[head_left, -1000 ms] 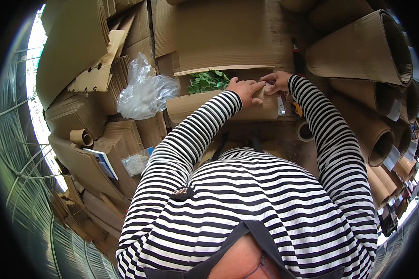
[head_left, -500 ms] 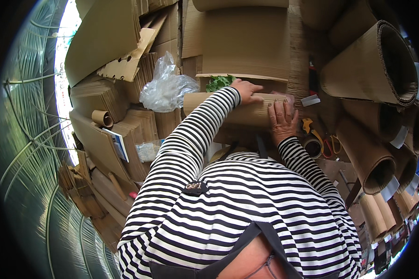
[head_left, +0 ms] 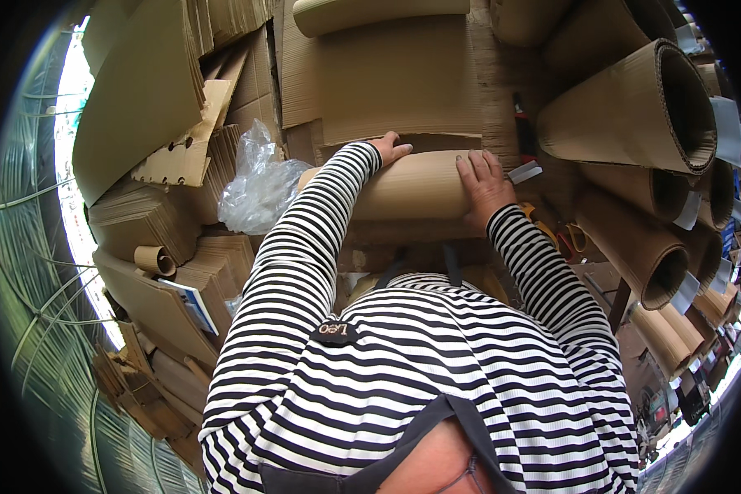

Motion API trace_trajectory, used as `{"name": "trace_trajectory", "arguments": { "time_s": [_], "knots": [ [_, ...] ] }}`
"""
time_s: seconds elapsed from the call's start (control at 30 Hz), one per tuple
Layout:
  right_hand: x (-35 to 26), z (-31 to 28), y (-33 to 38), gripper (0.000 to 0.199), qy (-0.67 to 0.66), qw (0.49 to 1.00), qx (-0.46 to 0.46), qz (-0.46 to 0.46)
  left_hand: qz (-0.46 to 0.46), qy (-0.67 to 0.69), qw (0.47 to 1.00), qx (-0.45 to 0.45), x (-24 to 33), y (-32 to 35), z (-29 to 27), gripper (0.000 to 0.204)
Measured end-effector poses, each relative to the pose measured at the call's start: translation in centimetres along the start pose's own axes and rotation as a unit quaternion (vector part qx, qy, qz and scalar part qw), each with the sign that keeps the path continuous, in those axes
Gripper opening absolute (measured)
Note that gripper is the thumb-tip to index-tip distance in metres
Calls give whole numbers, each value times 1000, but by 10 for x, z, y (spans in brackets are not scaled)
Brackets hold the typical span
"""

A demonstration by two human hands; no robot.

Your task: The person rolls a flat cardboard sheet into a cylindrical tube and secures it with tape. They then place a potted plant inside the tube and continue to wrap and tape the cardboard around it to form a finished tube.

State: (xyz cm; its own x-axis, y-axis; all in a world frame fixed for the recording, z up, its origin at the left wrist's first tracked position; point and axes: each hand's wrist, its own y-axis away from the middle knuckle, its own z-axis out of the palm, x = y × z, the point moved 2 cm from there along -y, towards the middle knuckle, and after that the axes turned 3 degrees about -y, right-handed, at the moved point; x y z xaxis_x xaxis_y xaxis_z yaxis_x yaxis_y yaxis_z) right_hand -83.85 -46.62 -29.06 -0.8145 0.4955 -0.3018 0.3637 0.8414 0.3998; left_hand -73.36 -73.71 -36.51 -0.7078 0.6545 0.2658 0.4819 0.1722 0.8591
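Note:
A roll of brown corrugated cardboard (head_left: 412,185) lies across a cardboard-covered work surface in front of me. My left hand (head_left: 391,148) reaches over its far side and curls onto the top of the roll. My right hand (head_left: 484,185) presses flat on the roll's right end, fingers spread. Both arms wear black-and-white striped sleeves. A strip of grey tape (head_left: 524,172) sticks out just right of my right hand.
A flat corrugated sheet (head_left: 395,78) lies behind the roll. A crumpled clear plastic bag (head_left: 259,185) sits at the left. Large cardboard rolls (head_left: 634,107) are stacked at the right, flat cardboard stacks (head_left: 148,218) at the left. Scissors with orange handles (head_left: 572,239) lie near my right forearm.
The green leaves seen earlier are now hidden under the rolled cardboard. My right hand moved from the roll's upper edge to lie flat on its right end; the view shifted closer.

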Motion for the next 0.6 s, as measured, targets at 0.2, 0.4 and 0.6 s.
{"name": "trace_trajectory", "arguments": {
  "time_s": [0.2,0.4,0.6],
  "knots": [
    [-4,-43,-43,121,-27,990,-135,21,44,-57,996,-49,-33,-45,-6,70],
    [-7,-61,-69,128,-19,980,-197,26,31,-93,994,-48,-46,-77,-7,81],
    [4,-65,-88,128,-35,971,-237,28,24,-83,996,-6,-13,-39,-40,63]
  ]
}}
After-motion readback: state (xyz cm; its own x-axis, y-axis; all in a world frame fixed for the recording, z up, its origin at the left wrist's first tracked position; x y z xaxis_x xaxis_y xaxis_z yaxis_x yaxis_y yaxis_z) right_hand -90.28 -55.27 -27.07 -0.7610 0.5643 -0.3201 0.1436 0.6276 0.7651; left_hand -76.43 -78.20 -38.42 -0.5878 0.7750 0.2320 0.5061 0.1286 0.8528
